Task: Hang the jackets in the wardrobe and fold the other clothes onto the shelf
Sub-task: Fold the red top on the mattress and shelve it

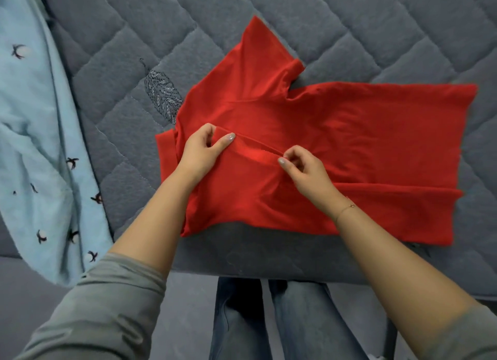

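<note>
Pale blue garment (40, 144) lies left of red shirt (336, 144) on quilted mattress (376, 36)

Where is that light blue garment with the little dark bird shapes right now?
The light blue garment lies along the left edge of the head view on the grey quilted mattress, left of the red shirt and apart from it.

A grey quilted mattress (349, 23) with diamond stitching carries the clothes. A red shirt (336, 149) lies spread flat near its front edge, one sleeve reaching toward the far side. A pale blue garment (35, 133) with small dark bird prints lies along the left edge, draping over the front-left corner.
</note>
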The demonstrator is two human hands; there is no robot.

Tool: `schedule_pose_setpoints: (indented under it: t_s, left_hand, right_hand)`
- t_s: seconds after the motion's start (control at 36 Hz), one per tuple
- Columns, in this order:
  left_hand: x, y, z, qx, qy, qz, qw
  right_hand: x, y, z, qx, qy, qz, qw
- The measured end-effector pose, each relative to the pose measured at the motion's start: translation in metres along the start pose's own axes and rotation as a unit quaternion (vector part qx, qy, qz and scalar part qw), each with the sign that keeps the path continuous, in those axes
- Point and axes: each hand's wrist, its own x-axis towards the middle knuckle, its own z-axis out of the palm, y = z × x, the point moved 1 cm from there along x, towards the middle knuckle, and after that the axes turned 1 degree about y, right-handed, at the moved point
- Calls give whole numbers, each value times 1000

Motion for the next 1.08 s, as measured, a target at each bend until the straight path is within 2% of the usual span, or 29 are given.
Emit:
schedule_pose_setpoints:
  t_s: [0.11,0.22,0.33,0.39,0.47,0.58,0.69,0.75,0.83,0.92,1.0,1.06,1.08]
  left_hand:
    - [14,4,7,31,4,-18,999]
    - [14,3,3,6,-25,-51,998]
    - [6,5,-3,-8,-26,-43,999]
    - [3,9,-7,-14,-32,-26,999]
    - [-6,16,-13,-8,-54,21,998]
    - [-39,20,-32,53,-76,72,993]
    - [-88,-2,-56,188,-108,144,966]
    - [-110,-25,-63,277,-79,153,945]
    - [-139,-63,-66,319,26,104,942]
    - [-167,-90,-60,206,145,17,968]
    - [-184,-105,-43,60,207,-89,972]
    - [-188,-111,-29,-31,196,-137,971]
    - [-189,-112,-24,-67,184,-153,969]
  right_hand:
    - [4,9,-12,22,16,54,998]
    - [10,8,-9,26,16,72,997]
    - [10,4,-3,89,-11,114,989]
    - [8,2,1,67,-20,116,991]
    - [-3,-5,5,12,23,47,999]
    - [-34,-16,11,-98,67,-161,980]
    - [-66,-11,25,-196,17,-274,941]
    - [-78,-2,37,-256,-29,-284,923]
    - [-91,11,51,-316,-94,-242,913]
    - [-104,16,56,-302,-100,-214,924]
    - [-124,15,59,-196,5,-146,970]
    - [-137,17,60,-72,95,-8,993]
    - [-142,19,61,8,127,93,988]
